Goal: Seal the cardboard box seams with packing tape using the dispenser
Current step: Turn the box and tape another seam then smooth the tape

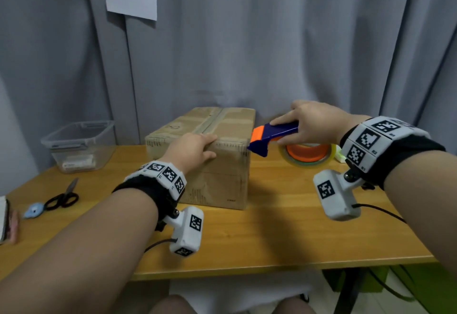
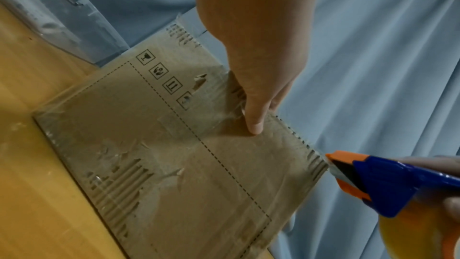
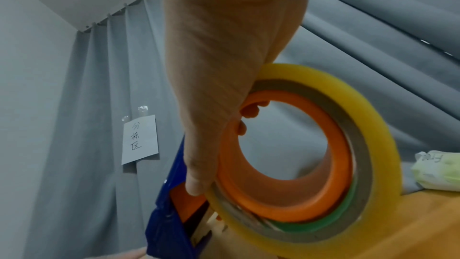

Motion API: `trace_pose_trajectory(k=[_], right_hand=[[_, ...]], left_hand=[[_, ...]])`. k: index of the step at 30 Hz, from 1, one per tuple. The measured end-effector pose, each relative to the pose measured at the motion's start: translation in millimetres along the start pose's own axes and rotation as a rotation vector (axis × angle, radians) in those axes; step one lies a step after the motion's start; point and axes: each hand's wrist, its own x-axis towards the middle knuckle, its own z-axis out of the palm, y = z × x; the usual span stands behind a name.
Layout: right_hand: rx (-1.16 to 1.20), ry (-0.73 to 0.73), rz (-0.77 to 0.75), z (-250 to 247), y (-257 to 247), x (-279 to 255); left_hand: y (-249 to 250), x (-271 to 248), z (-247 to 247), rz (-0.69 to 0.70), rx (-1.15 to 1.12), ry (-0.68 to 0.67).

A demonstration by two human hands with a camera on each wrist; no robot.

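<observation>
A worn brown cardboard box [image 1: 212, 157] [image 2: 159, 155] stands on the wooden table [image 1: 272, 234], its top centre seam covered with tape. My left hand [image 1: 195, 149] [image 2: 254, 78] lies over the box's near top edge, fingers flat on top and thumb pressing the front face. My right hand [image 1: 311, 123] [image 3: 219, 105] grips a blue and orange tape dispenser [image 1: 274, 136] [image 2: 373, 180] [image 3: 174, 214] carrying a yellowish roll of tape [image 1: 308, 155] [image 3: 323, 155]. The dispenser's orange nose touches the box's upper right corner.
A clear plastic bin [image 1: 79, 145] sits at the back left. Black scissors [image 1: 64, 197] and a small blue item [image 1: 33, 211] lie at the left front. A green-white packet [image 3: 438, 172] rests at the far right. Grey curtains [image 1: 272, 41] hang close behind.
</observation>
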Motion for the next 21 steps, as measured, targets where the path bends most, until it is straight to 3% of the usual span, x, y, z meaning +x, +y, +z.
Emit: trace_pose_trajectory(k=[4,8,13,18,21], right_hand=[[0.035,0.0,0.006,9.1,1.6,-2.7],[0.027,-0.009,-0.019,11.0,-0.9,-0.6],[0.007,-0.068,-0.011,9.7,-2.6,1.1],[-0.018,-0.19,0.076,26.3,5.5,-3.0],[0.001,-0.245,0.058,35.7,5.9,-4.0]], left_hand=[[5.1,-1.8,-1.3,0.036,0.05,0.009],[23.1,1.7,2.9,0.123,0.182,-0.076],[44.0,4.4,7.1,0.246,0.012,-0.038],[-3.5,-4.7,-2.4,0.05,-0.014,0.004],[3.0,1.6,-5.2,0.027,0.061,-0.025]])
